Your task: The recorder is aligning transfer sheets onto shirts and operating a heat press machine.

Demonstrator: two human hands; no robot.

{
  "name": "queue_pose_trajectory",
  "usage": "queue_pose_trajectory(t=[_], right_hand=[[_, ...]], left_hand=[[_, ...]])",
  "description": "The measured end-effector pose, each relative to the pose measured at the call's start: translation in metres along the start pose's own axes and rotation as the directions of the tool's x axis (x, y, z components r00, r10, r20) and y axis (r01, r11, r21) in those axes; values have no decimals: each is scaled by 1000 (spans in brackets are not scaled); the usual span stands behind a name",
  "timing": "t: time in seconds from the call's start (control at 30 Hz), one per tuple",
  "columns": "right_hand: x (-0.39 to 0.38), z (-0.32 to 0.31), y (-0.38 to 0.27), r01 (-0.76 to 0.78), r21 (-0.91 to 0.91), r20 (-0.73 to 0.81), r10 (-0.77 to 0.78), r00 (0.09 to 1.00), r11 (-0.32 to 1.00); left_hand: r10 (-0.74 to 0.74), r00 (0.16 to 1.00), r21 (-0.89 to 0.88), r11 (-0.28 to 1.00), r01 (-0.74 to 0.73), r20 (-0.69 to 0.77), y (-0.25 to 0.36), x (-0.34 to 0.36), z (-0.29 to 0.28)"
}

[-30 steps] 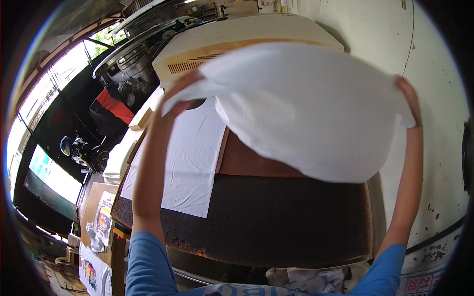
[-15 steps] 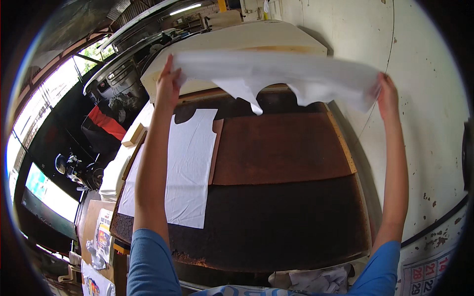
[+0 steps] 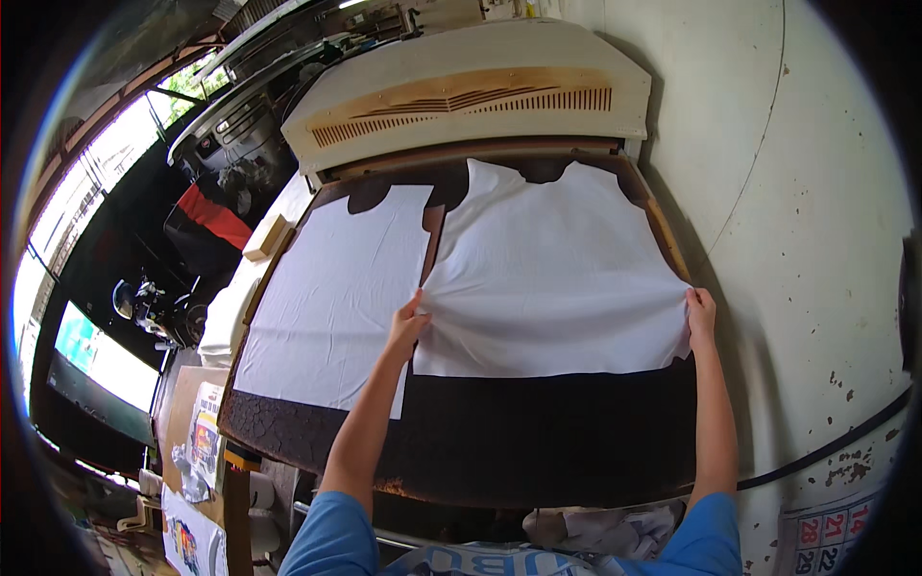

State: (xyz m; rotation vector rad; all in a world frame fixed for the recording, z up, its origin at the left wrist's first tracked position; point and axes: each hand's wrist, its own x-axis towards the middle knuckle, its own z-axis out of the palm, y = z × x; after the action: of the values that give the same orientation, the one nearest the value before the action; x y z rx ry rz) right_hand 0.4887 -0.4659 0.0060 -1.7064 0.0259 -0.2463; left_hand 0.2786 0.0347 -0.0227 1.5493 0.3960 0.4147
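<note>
A white cut shirt panel (image 3: pixel 562 250) with a scooped neckline lies over the right part of a dark, worn machine bed (image 3: pixel 538 442). Its left side edge is pinched in my left hand (image 3: pixel 410 324), and its right side edge in my right hand (image 3: pixel 700 317). Between my hands the cloth is drawn taut, with creases fanning out from each grip. To the left, a second white shirt panel (image 3: pixel 331 298) lies spread on the bed, lightly wrinkled. A strip of brown sheet (image 3: pixel 435 226) shows between the two panels.
A cream slotted machine hood (image 3: pixel 471 96) stands behind the bed. Close on the right is a cream wall (image 3: pixel 768 192). On the left are a wooden block (image 3: pixel 264 237), stacked white cloth (image 3: pixel 230 302) and a printed sheet (image 3: pixel 195 533). Crumpled white cloth (image 3: pixel 615 528) sits below the front edge.
Both hands have come down and nearer with the raised white panel, which now lies over the brown sheet on the right. The left panel stays on the bed.
</note>
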Motion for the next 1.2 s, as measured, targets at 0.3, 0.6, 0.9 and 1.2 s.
queue_pose_trajectory(t=[0.3,0.6,0.9,1.2], right_hand=[[-58,-38,59,204,-597,172,-125,977,776],[-106,-72,20,194,-639,66,-198,978,744],[-137,-71,24,146,-832,63,-170,983,535],[-182,-42,-12,200,-839,-1,-369,929,507]], left_hand=[[131,985,676,737,-23,-109,-11,-88,27],[147,982,740,673,-10,-120,13,-155,15],[268,961,798,593,-107,-71,-1,-172,8],[246,951,841,541,28,-189,29,-239,-74]])
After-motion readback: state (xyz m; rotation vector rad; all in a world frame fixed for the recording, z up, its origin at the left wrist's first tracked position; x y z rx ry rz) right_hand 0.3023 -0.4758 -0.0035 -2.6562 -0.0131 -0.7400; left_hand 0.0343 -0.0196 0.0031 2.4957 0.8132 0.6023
